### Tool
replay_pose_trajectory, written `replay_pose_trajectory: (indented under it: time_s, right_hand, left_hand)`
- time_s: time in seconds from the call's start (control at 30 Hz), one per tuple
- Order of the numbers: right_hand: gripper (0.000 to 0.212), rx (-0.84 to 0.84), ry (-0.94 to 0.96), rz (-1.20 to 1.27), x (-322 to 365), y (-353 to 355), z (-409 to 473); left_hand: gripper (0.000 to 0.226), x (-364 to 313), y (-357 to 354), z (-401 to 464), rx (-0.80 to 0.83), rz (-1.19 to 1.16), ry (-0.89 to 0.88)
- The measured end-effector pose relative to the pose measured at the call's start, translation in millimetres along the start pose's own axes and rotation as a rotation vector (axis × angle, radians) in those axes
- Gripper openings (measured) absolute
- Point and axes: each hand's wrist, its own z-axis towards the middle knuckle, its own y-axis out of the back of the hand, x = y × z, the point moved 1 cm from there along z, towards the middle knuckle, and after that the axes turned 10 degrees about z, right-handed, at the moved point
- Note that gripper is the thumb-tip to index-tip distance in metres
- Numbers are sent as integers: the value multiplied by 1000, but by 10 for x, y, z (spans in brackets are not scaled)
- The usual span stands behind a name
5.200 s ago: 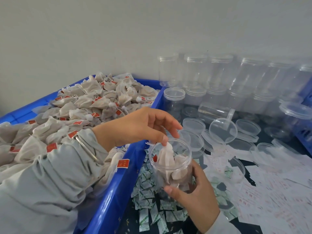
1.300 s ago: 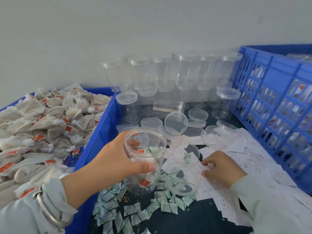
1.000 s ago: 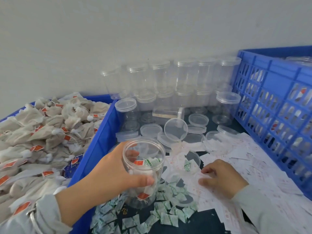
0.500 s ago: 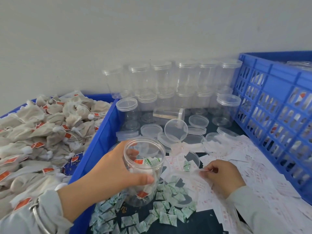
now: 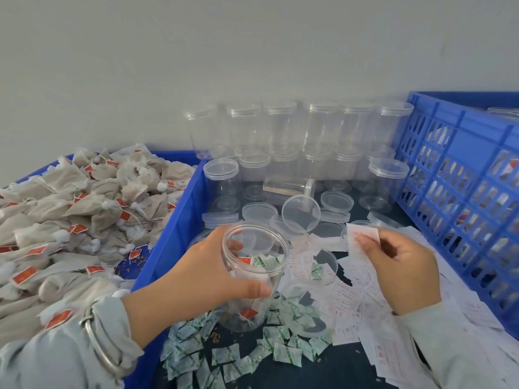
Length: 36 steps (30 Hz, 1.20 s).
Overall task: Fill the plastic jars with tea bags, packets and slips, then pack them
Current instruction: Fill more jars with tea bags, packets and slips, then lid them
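Note:
My left hand (image 5: 202, 279) grips an open clear plastic jar (image 5: 254, 276) just above the dark table. Tea bags with red tags and a green-and-white packet lie inside it. To its right, my right hand (image 5: 401, 273) is raised off the table and pinches a white paper slip (image 5: 362, 238) with red print at about the height of the jar's rim. Small green-and-white packets (image 5: 241, 357) are scattered under and in front of the jar. More slips (image 5: 362, 301) cover the table to the right.
A blue bin (image 5: 174, 237) heaped with tea bags (image 5: 84, 209) fills the left. Several empty lidded jars (image 5: 297, 130) are stacked against the back wall, with loose lids (image 5: 300, 213) in front. A blue lattice crate (image 5: 463, 197) holding filled jars stands at the right.
My right hand has lifted a slip off the pile and risen toward the jar's rim. My left hand keeps the jar in about the same place.

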Motion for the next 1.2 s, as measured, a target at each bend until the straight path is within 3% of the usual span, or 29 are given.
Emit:
replay_pose_trajectory:
  time_s: [0.13,0.37,0.5,0.67,0.8,0.97,1.2]
  right_hand:
    - [32,108,216,256,540,-204,-85]
    - [25,327,480,65,864,-734,-103]
    - [27,427,501,-30,832,-832,-124]
    - [33,452,451,40,793,-720,-137]
    - [40,571,483,15,775,-580,-144]
    - [24,627,654,-107,836,-420,-120]
    - [14,544,771,-186,1167,161,205]
  left_hand:
    - [81,-15,8,-5,3,-11,-4]
    - [85,-9,15,-18,-37,-30,-27]
    - [85,-8,16,-26,-51,-34,-64]
    - [86,38,12,-13,-43,-39,-69]
    - [88,37,24,-10,-69,-57,-73]
    - [91,-92,87,-78,-125,-160,-118]
    - [87,-736,217,21,-155,-198,-291]
